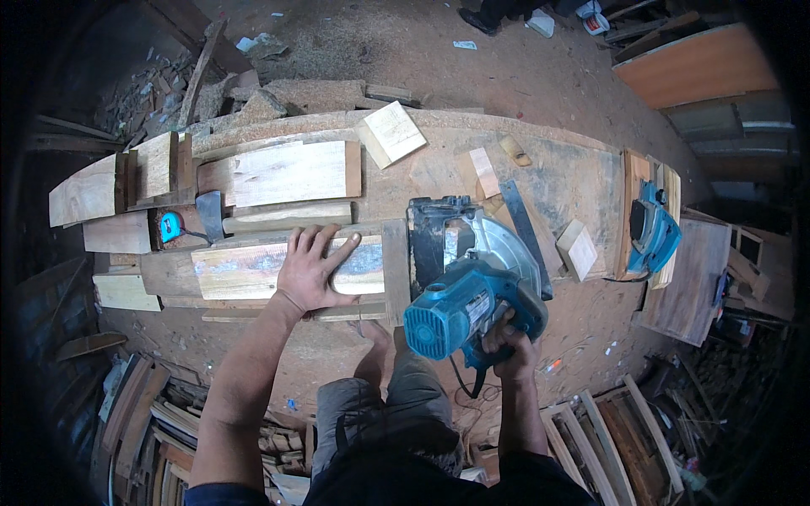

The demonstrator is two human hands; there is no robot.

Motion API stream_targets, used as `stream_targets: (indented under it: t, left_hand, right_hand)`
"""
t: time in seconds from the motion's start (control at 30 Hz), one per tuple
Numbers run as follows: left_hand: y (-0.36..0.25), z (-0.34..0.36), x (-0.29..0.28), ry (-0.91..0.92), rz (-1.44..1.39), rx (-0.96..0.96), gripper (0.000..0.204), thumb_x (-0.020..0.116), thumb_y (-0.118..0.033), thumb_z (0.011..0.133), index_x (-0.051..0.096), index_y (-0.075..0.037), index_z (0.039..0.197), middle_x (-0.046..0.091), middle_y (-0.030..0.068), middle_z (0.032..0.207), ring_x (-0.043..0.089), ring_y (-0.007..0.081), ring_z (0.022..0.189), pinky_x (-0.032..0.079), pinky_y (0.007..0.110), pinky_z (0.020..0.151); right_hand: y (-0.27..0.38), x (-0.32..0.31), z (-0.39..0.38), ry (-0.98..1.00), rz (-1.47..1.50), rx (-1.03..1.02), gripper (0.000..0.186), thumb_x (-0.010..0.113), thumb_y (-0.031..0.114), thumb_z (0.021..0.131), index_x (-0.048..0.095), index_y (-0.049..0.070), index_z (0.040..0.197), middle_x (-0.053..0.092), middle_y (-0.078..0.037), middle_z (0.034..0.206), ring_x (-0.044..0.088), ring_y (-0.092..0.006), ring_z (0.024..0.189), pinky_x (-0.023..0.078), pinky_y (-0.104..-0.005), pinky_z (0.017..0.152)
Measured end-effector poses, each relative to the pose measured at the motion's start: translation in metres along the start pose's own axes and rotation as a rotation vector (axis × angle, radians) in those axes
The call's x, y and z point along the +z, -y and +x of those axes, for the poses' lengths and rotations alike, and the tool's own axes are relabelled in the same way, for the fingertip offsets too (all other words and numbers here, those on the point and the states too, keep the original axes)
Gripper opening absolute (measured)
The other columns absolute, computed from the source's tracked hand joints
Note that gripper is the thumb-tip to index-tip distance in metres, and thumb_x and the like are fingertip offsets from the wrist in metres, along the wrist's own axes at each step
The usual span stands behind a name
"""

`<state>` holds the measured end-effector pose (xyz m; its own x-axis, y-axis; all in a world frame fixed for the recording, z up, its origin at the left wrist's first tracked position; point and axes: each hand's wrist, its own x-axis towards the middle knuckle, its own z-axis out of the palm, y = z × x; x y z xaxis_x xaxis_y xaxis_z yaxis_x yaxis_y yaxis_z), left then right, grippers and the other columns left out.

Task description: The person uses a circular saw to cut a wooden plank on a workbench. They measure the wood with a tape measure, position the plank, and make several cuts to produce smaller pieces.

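My left hand (310, 274), fingers spread, lies on a pale plank (240, 270) with grey-blue streaks, near a darker strip of wood (393, 278) across its right end. My right hand (506, 341) is wrapped round the handle of a teal circular saw (447, 312) with a silver guard and a dark base plate, just right of that strip. A long dark metal straightedge (527, 240) lies partly under the saw's right side. The saw's blade is hidden. A teal tape measure (171, 226) and a dark metal square (210, 218) sit among boards to the left.
Offcuts (392, 132) and further boards (270, 173) lie on the workbench (591, 177). A teal electric planer (654, 232) rests at its right end. Stacked timber (624, 434) and a cord surround my legs on the floor. A co-worker's shoe (478, 21) shows at the top.
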<state>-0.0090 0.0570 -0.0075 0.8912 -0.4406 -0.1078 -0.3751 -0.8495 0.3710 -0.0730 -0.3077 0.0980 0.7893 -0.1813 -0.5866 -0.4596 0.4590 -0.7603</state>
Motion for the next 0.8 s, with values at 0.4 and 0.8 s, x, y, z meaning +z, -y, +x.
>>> stream_targets:
  t: [0.4, 0.8]
  left_hand:
    - [-0.002, 0.001, -0.004, -0.007, -0.031, -0.009, 0.103, 0.07, -0.079, 0.066, 0.05, -0.025, 0.151, 0.046, 0.0175, 0.143, 0.043, 0.0403, 0.13, 0.026, 0.062, 0.114]
    - [-0.008, 0.006, -0.005, -0.033, -0.019, -0.029, 0.1, 0.075, -0.074, 0.061, 0.058, -0.023, 0.145, 0.049, 0.017, 0.143, 0.044, 0.0413, 0.13, 0.027, 0.061, 0.114]
  right_hand:
    - [0.002, 0.004, 0.012, 0.037, 0.01, 0.0, 0.037, 0.066, 0.01, 0.081, 0.056, -0.002, 0.113, 0.057, -0.008, 0.068, 0.054, -0.0192, 0.053, 0.045, -0.0344, 0.05]
    - [0.016, 0.021, 0.035, 0.084, 0.081, 0.007, 0.036, 0.067, 0.003, 0.083, 0.059, -0.003, 0.116, 0.059, -0.008, 0.072, 0.057, -0.0193, 0.056, 0.048, -0.0355, 0.054]
